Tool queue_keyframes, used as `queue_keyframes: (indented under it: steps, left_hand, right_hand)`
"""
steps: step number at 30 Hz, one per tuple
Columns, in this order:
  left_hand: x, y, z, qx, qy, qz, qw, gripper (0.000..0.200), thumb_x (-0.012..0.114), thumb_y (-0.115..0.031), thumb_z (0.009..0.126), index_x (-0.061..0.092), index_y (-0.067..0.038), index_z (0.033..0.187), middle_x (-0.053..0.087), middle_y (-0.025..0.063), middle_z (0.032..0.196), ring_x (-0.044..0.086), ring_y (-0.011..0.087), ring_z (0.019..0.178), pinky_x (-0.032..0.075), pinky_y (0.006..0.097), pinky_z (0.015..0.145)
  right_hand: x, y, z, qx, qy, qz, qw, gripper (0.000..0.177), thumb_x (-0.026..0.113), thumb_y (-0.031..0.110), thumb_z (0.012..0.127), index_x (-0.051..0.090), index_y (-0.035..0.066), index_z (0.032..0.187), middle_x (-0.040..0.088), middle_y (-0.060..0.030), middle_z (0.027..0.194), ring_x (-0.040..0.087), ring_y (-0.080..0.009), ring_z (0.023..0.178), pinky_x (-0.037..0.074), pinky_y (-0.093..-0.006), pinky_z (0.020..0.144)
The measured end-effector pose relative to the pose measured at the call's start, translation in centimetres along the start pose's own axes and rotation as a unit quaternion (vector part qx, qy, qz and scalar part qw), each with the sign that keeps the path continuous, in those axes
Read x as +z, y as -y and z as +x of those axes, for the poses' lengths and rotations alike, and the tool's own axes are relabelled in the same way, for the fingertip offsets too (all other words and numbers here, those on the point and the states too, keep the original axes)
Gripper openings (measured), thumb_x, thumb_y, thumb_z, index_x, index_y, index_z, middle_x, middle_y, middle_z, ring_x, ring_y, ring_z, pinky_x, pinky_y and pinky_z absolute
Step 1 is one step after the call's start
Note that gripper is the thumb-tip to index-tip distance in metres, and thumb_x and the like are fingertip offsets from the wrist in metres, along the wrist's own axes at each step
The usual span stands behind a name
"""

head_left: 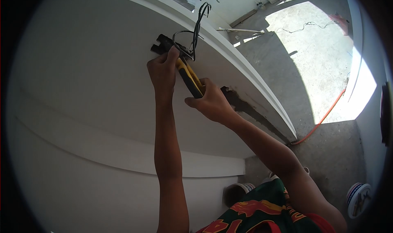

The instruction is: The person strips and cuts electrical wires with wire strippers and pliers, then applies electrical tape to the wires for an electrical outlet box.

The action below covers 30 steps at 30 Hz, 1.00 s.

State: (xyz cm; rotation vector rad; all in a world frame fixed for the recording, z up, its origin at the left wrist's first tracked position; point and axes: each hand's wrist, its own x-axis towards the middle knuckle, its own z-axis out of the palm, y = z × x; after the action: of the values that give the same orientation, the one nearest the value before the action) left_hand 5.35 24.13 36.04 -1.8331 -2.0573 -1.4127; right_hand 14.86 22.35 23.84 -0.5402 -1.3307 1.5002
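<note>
Black wires (197,30) loop out of a dark electrical box (163,42) set in the white wall. My left hand (164,67) is closed at the box's lower edge, its thumb raised by the wires; what its fingers pinch is too small to make out. Below the box, my right hand (209,100) is wrapped round the yellow and black handles of a pliers-like tool (189,79). The tool's head points up toward the wires, and its tip is partly hidden behind my left hand and the wires.
A rough, unpainted strip (254,112) runs down the wall near the white door frame (262,85). An orange hose (327,114) lies on the concrete floor. A bucket (237,192) stands below, and a white bucket holding tools (359,200) is at lower right.
</note>
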Motion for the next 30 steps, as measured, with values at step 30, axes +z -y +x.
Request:
queue_keyframes:
  steps: [30]
  left_hand:
    - [0.9,0.2,0.7,0.056,-0.047,0.027,0.997,0.055,0.067,-0.046,0.085,0.068,0.006,0.066,0.05,0.0026,0.048,0.044,0.0087,0.051,0.038,0.0304,0.051]
  right_hand:
    - [-2.0,2.2,3.5,0.066,0.126,0.051,0.989,0.042,0.066,0.03,0.08,0.054,-0.008,0.093,0.061,-0.0177,0.075,0.062,-0.0252,0.061,0.048,-0.0372,0.05]
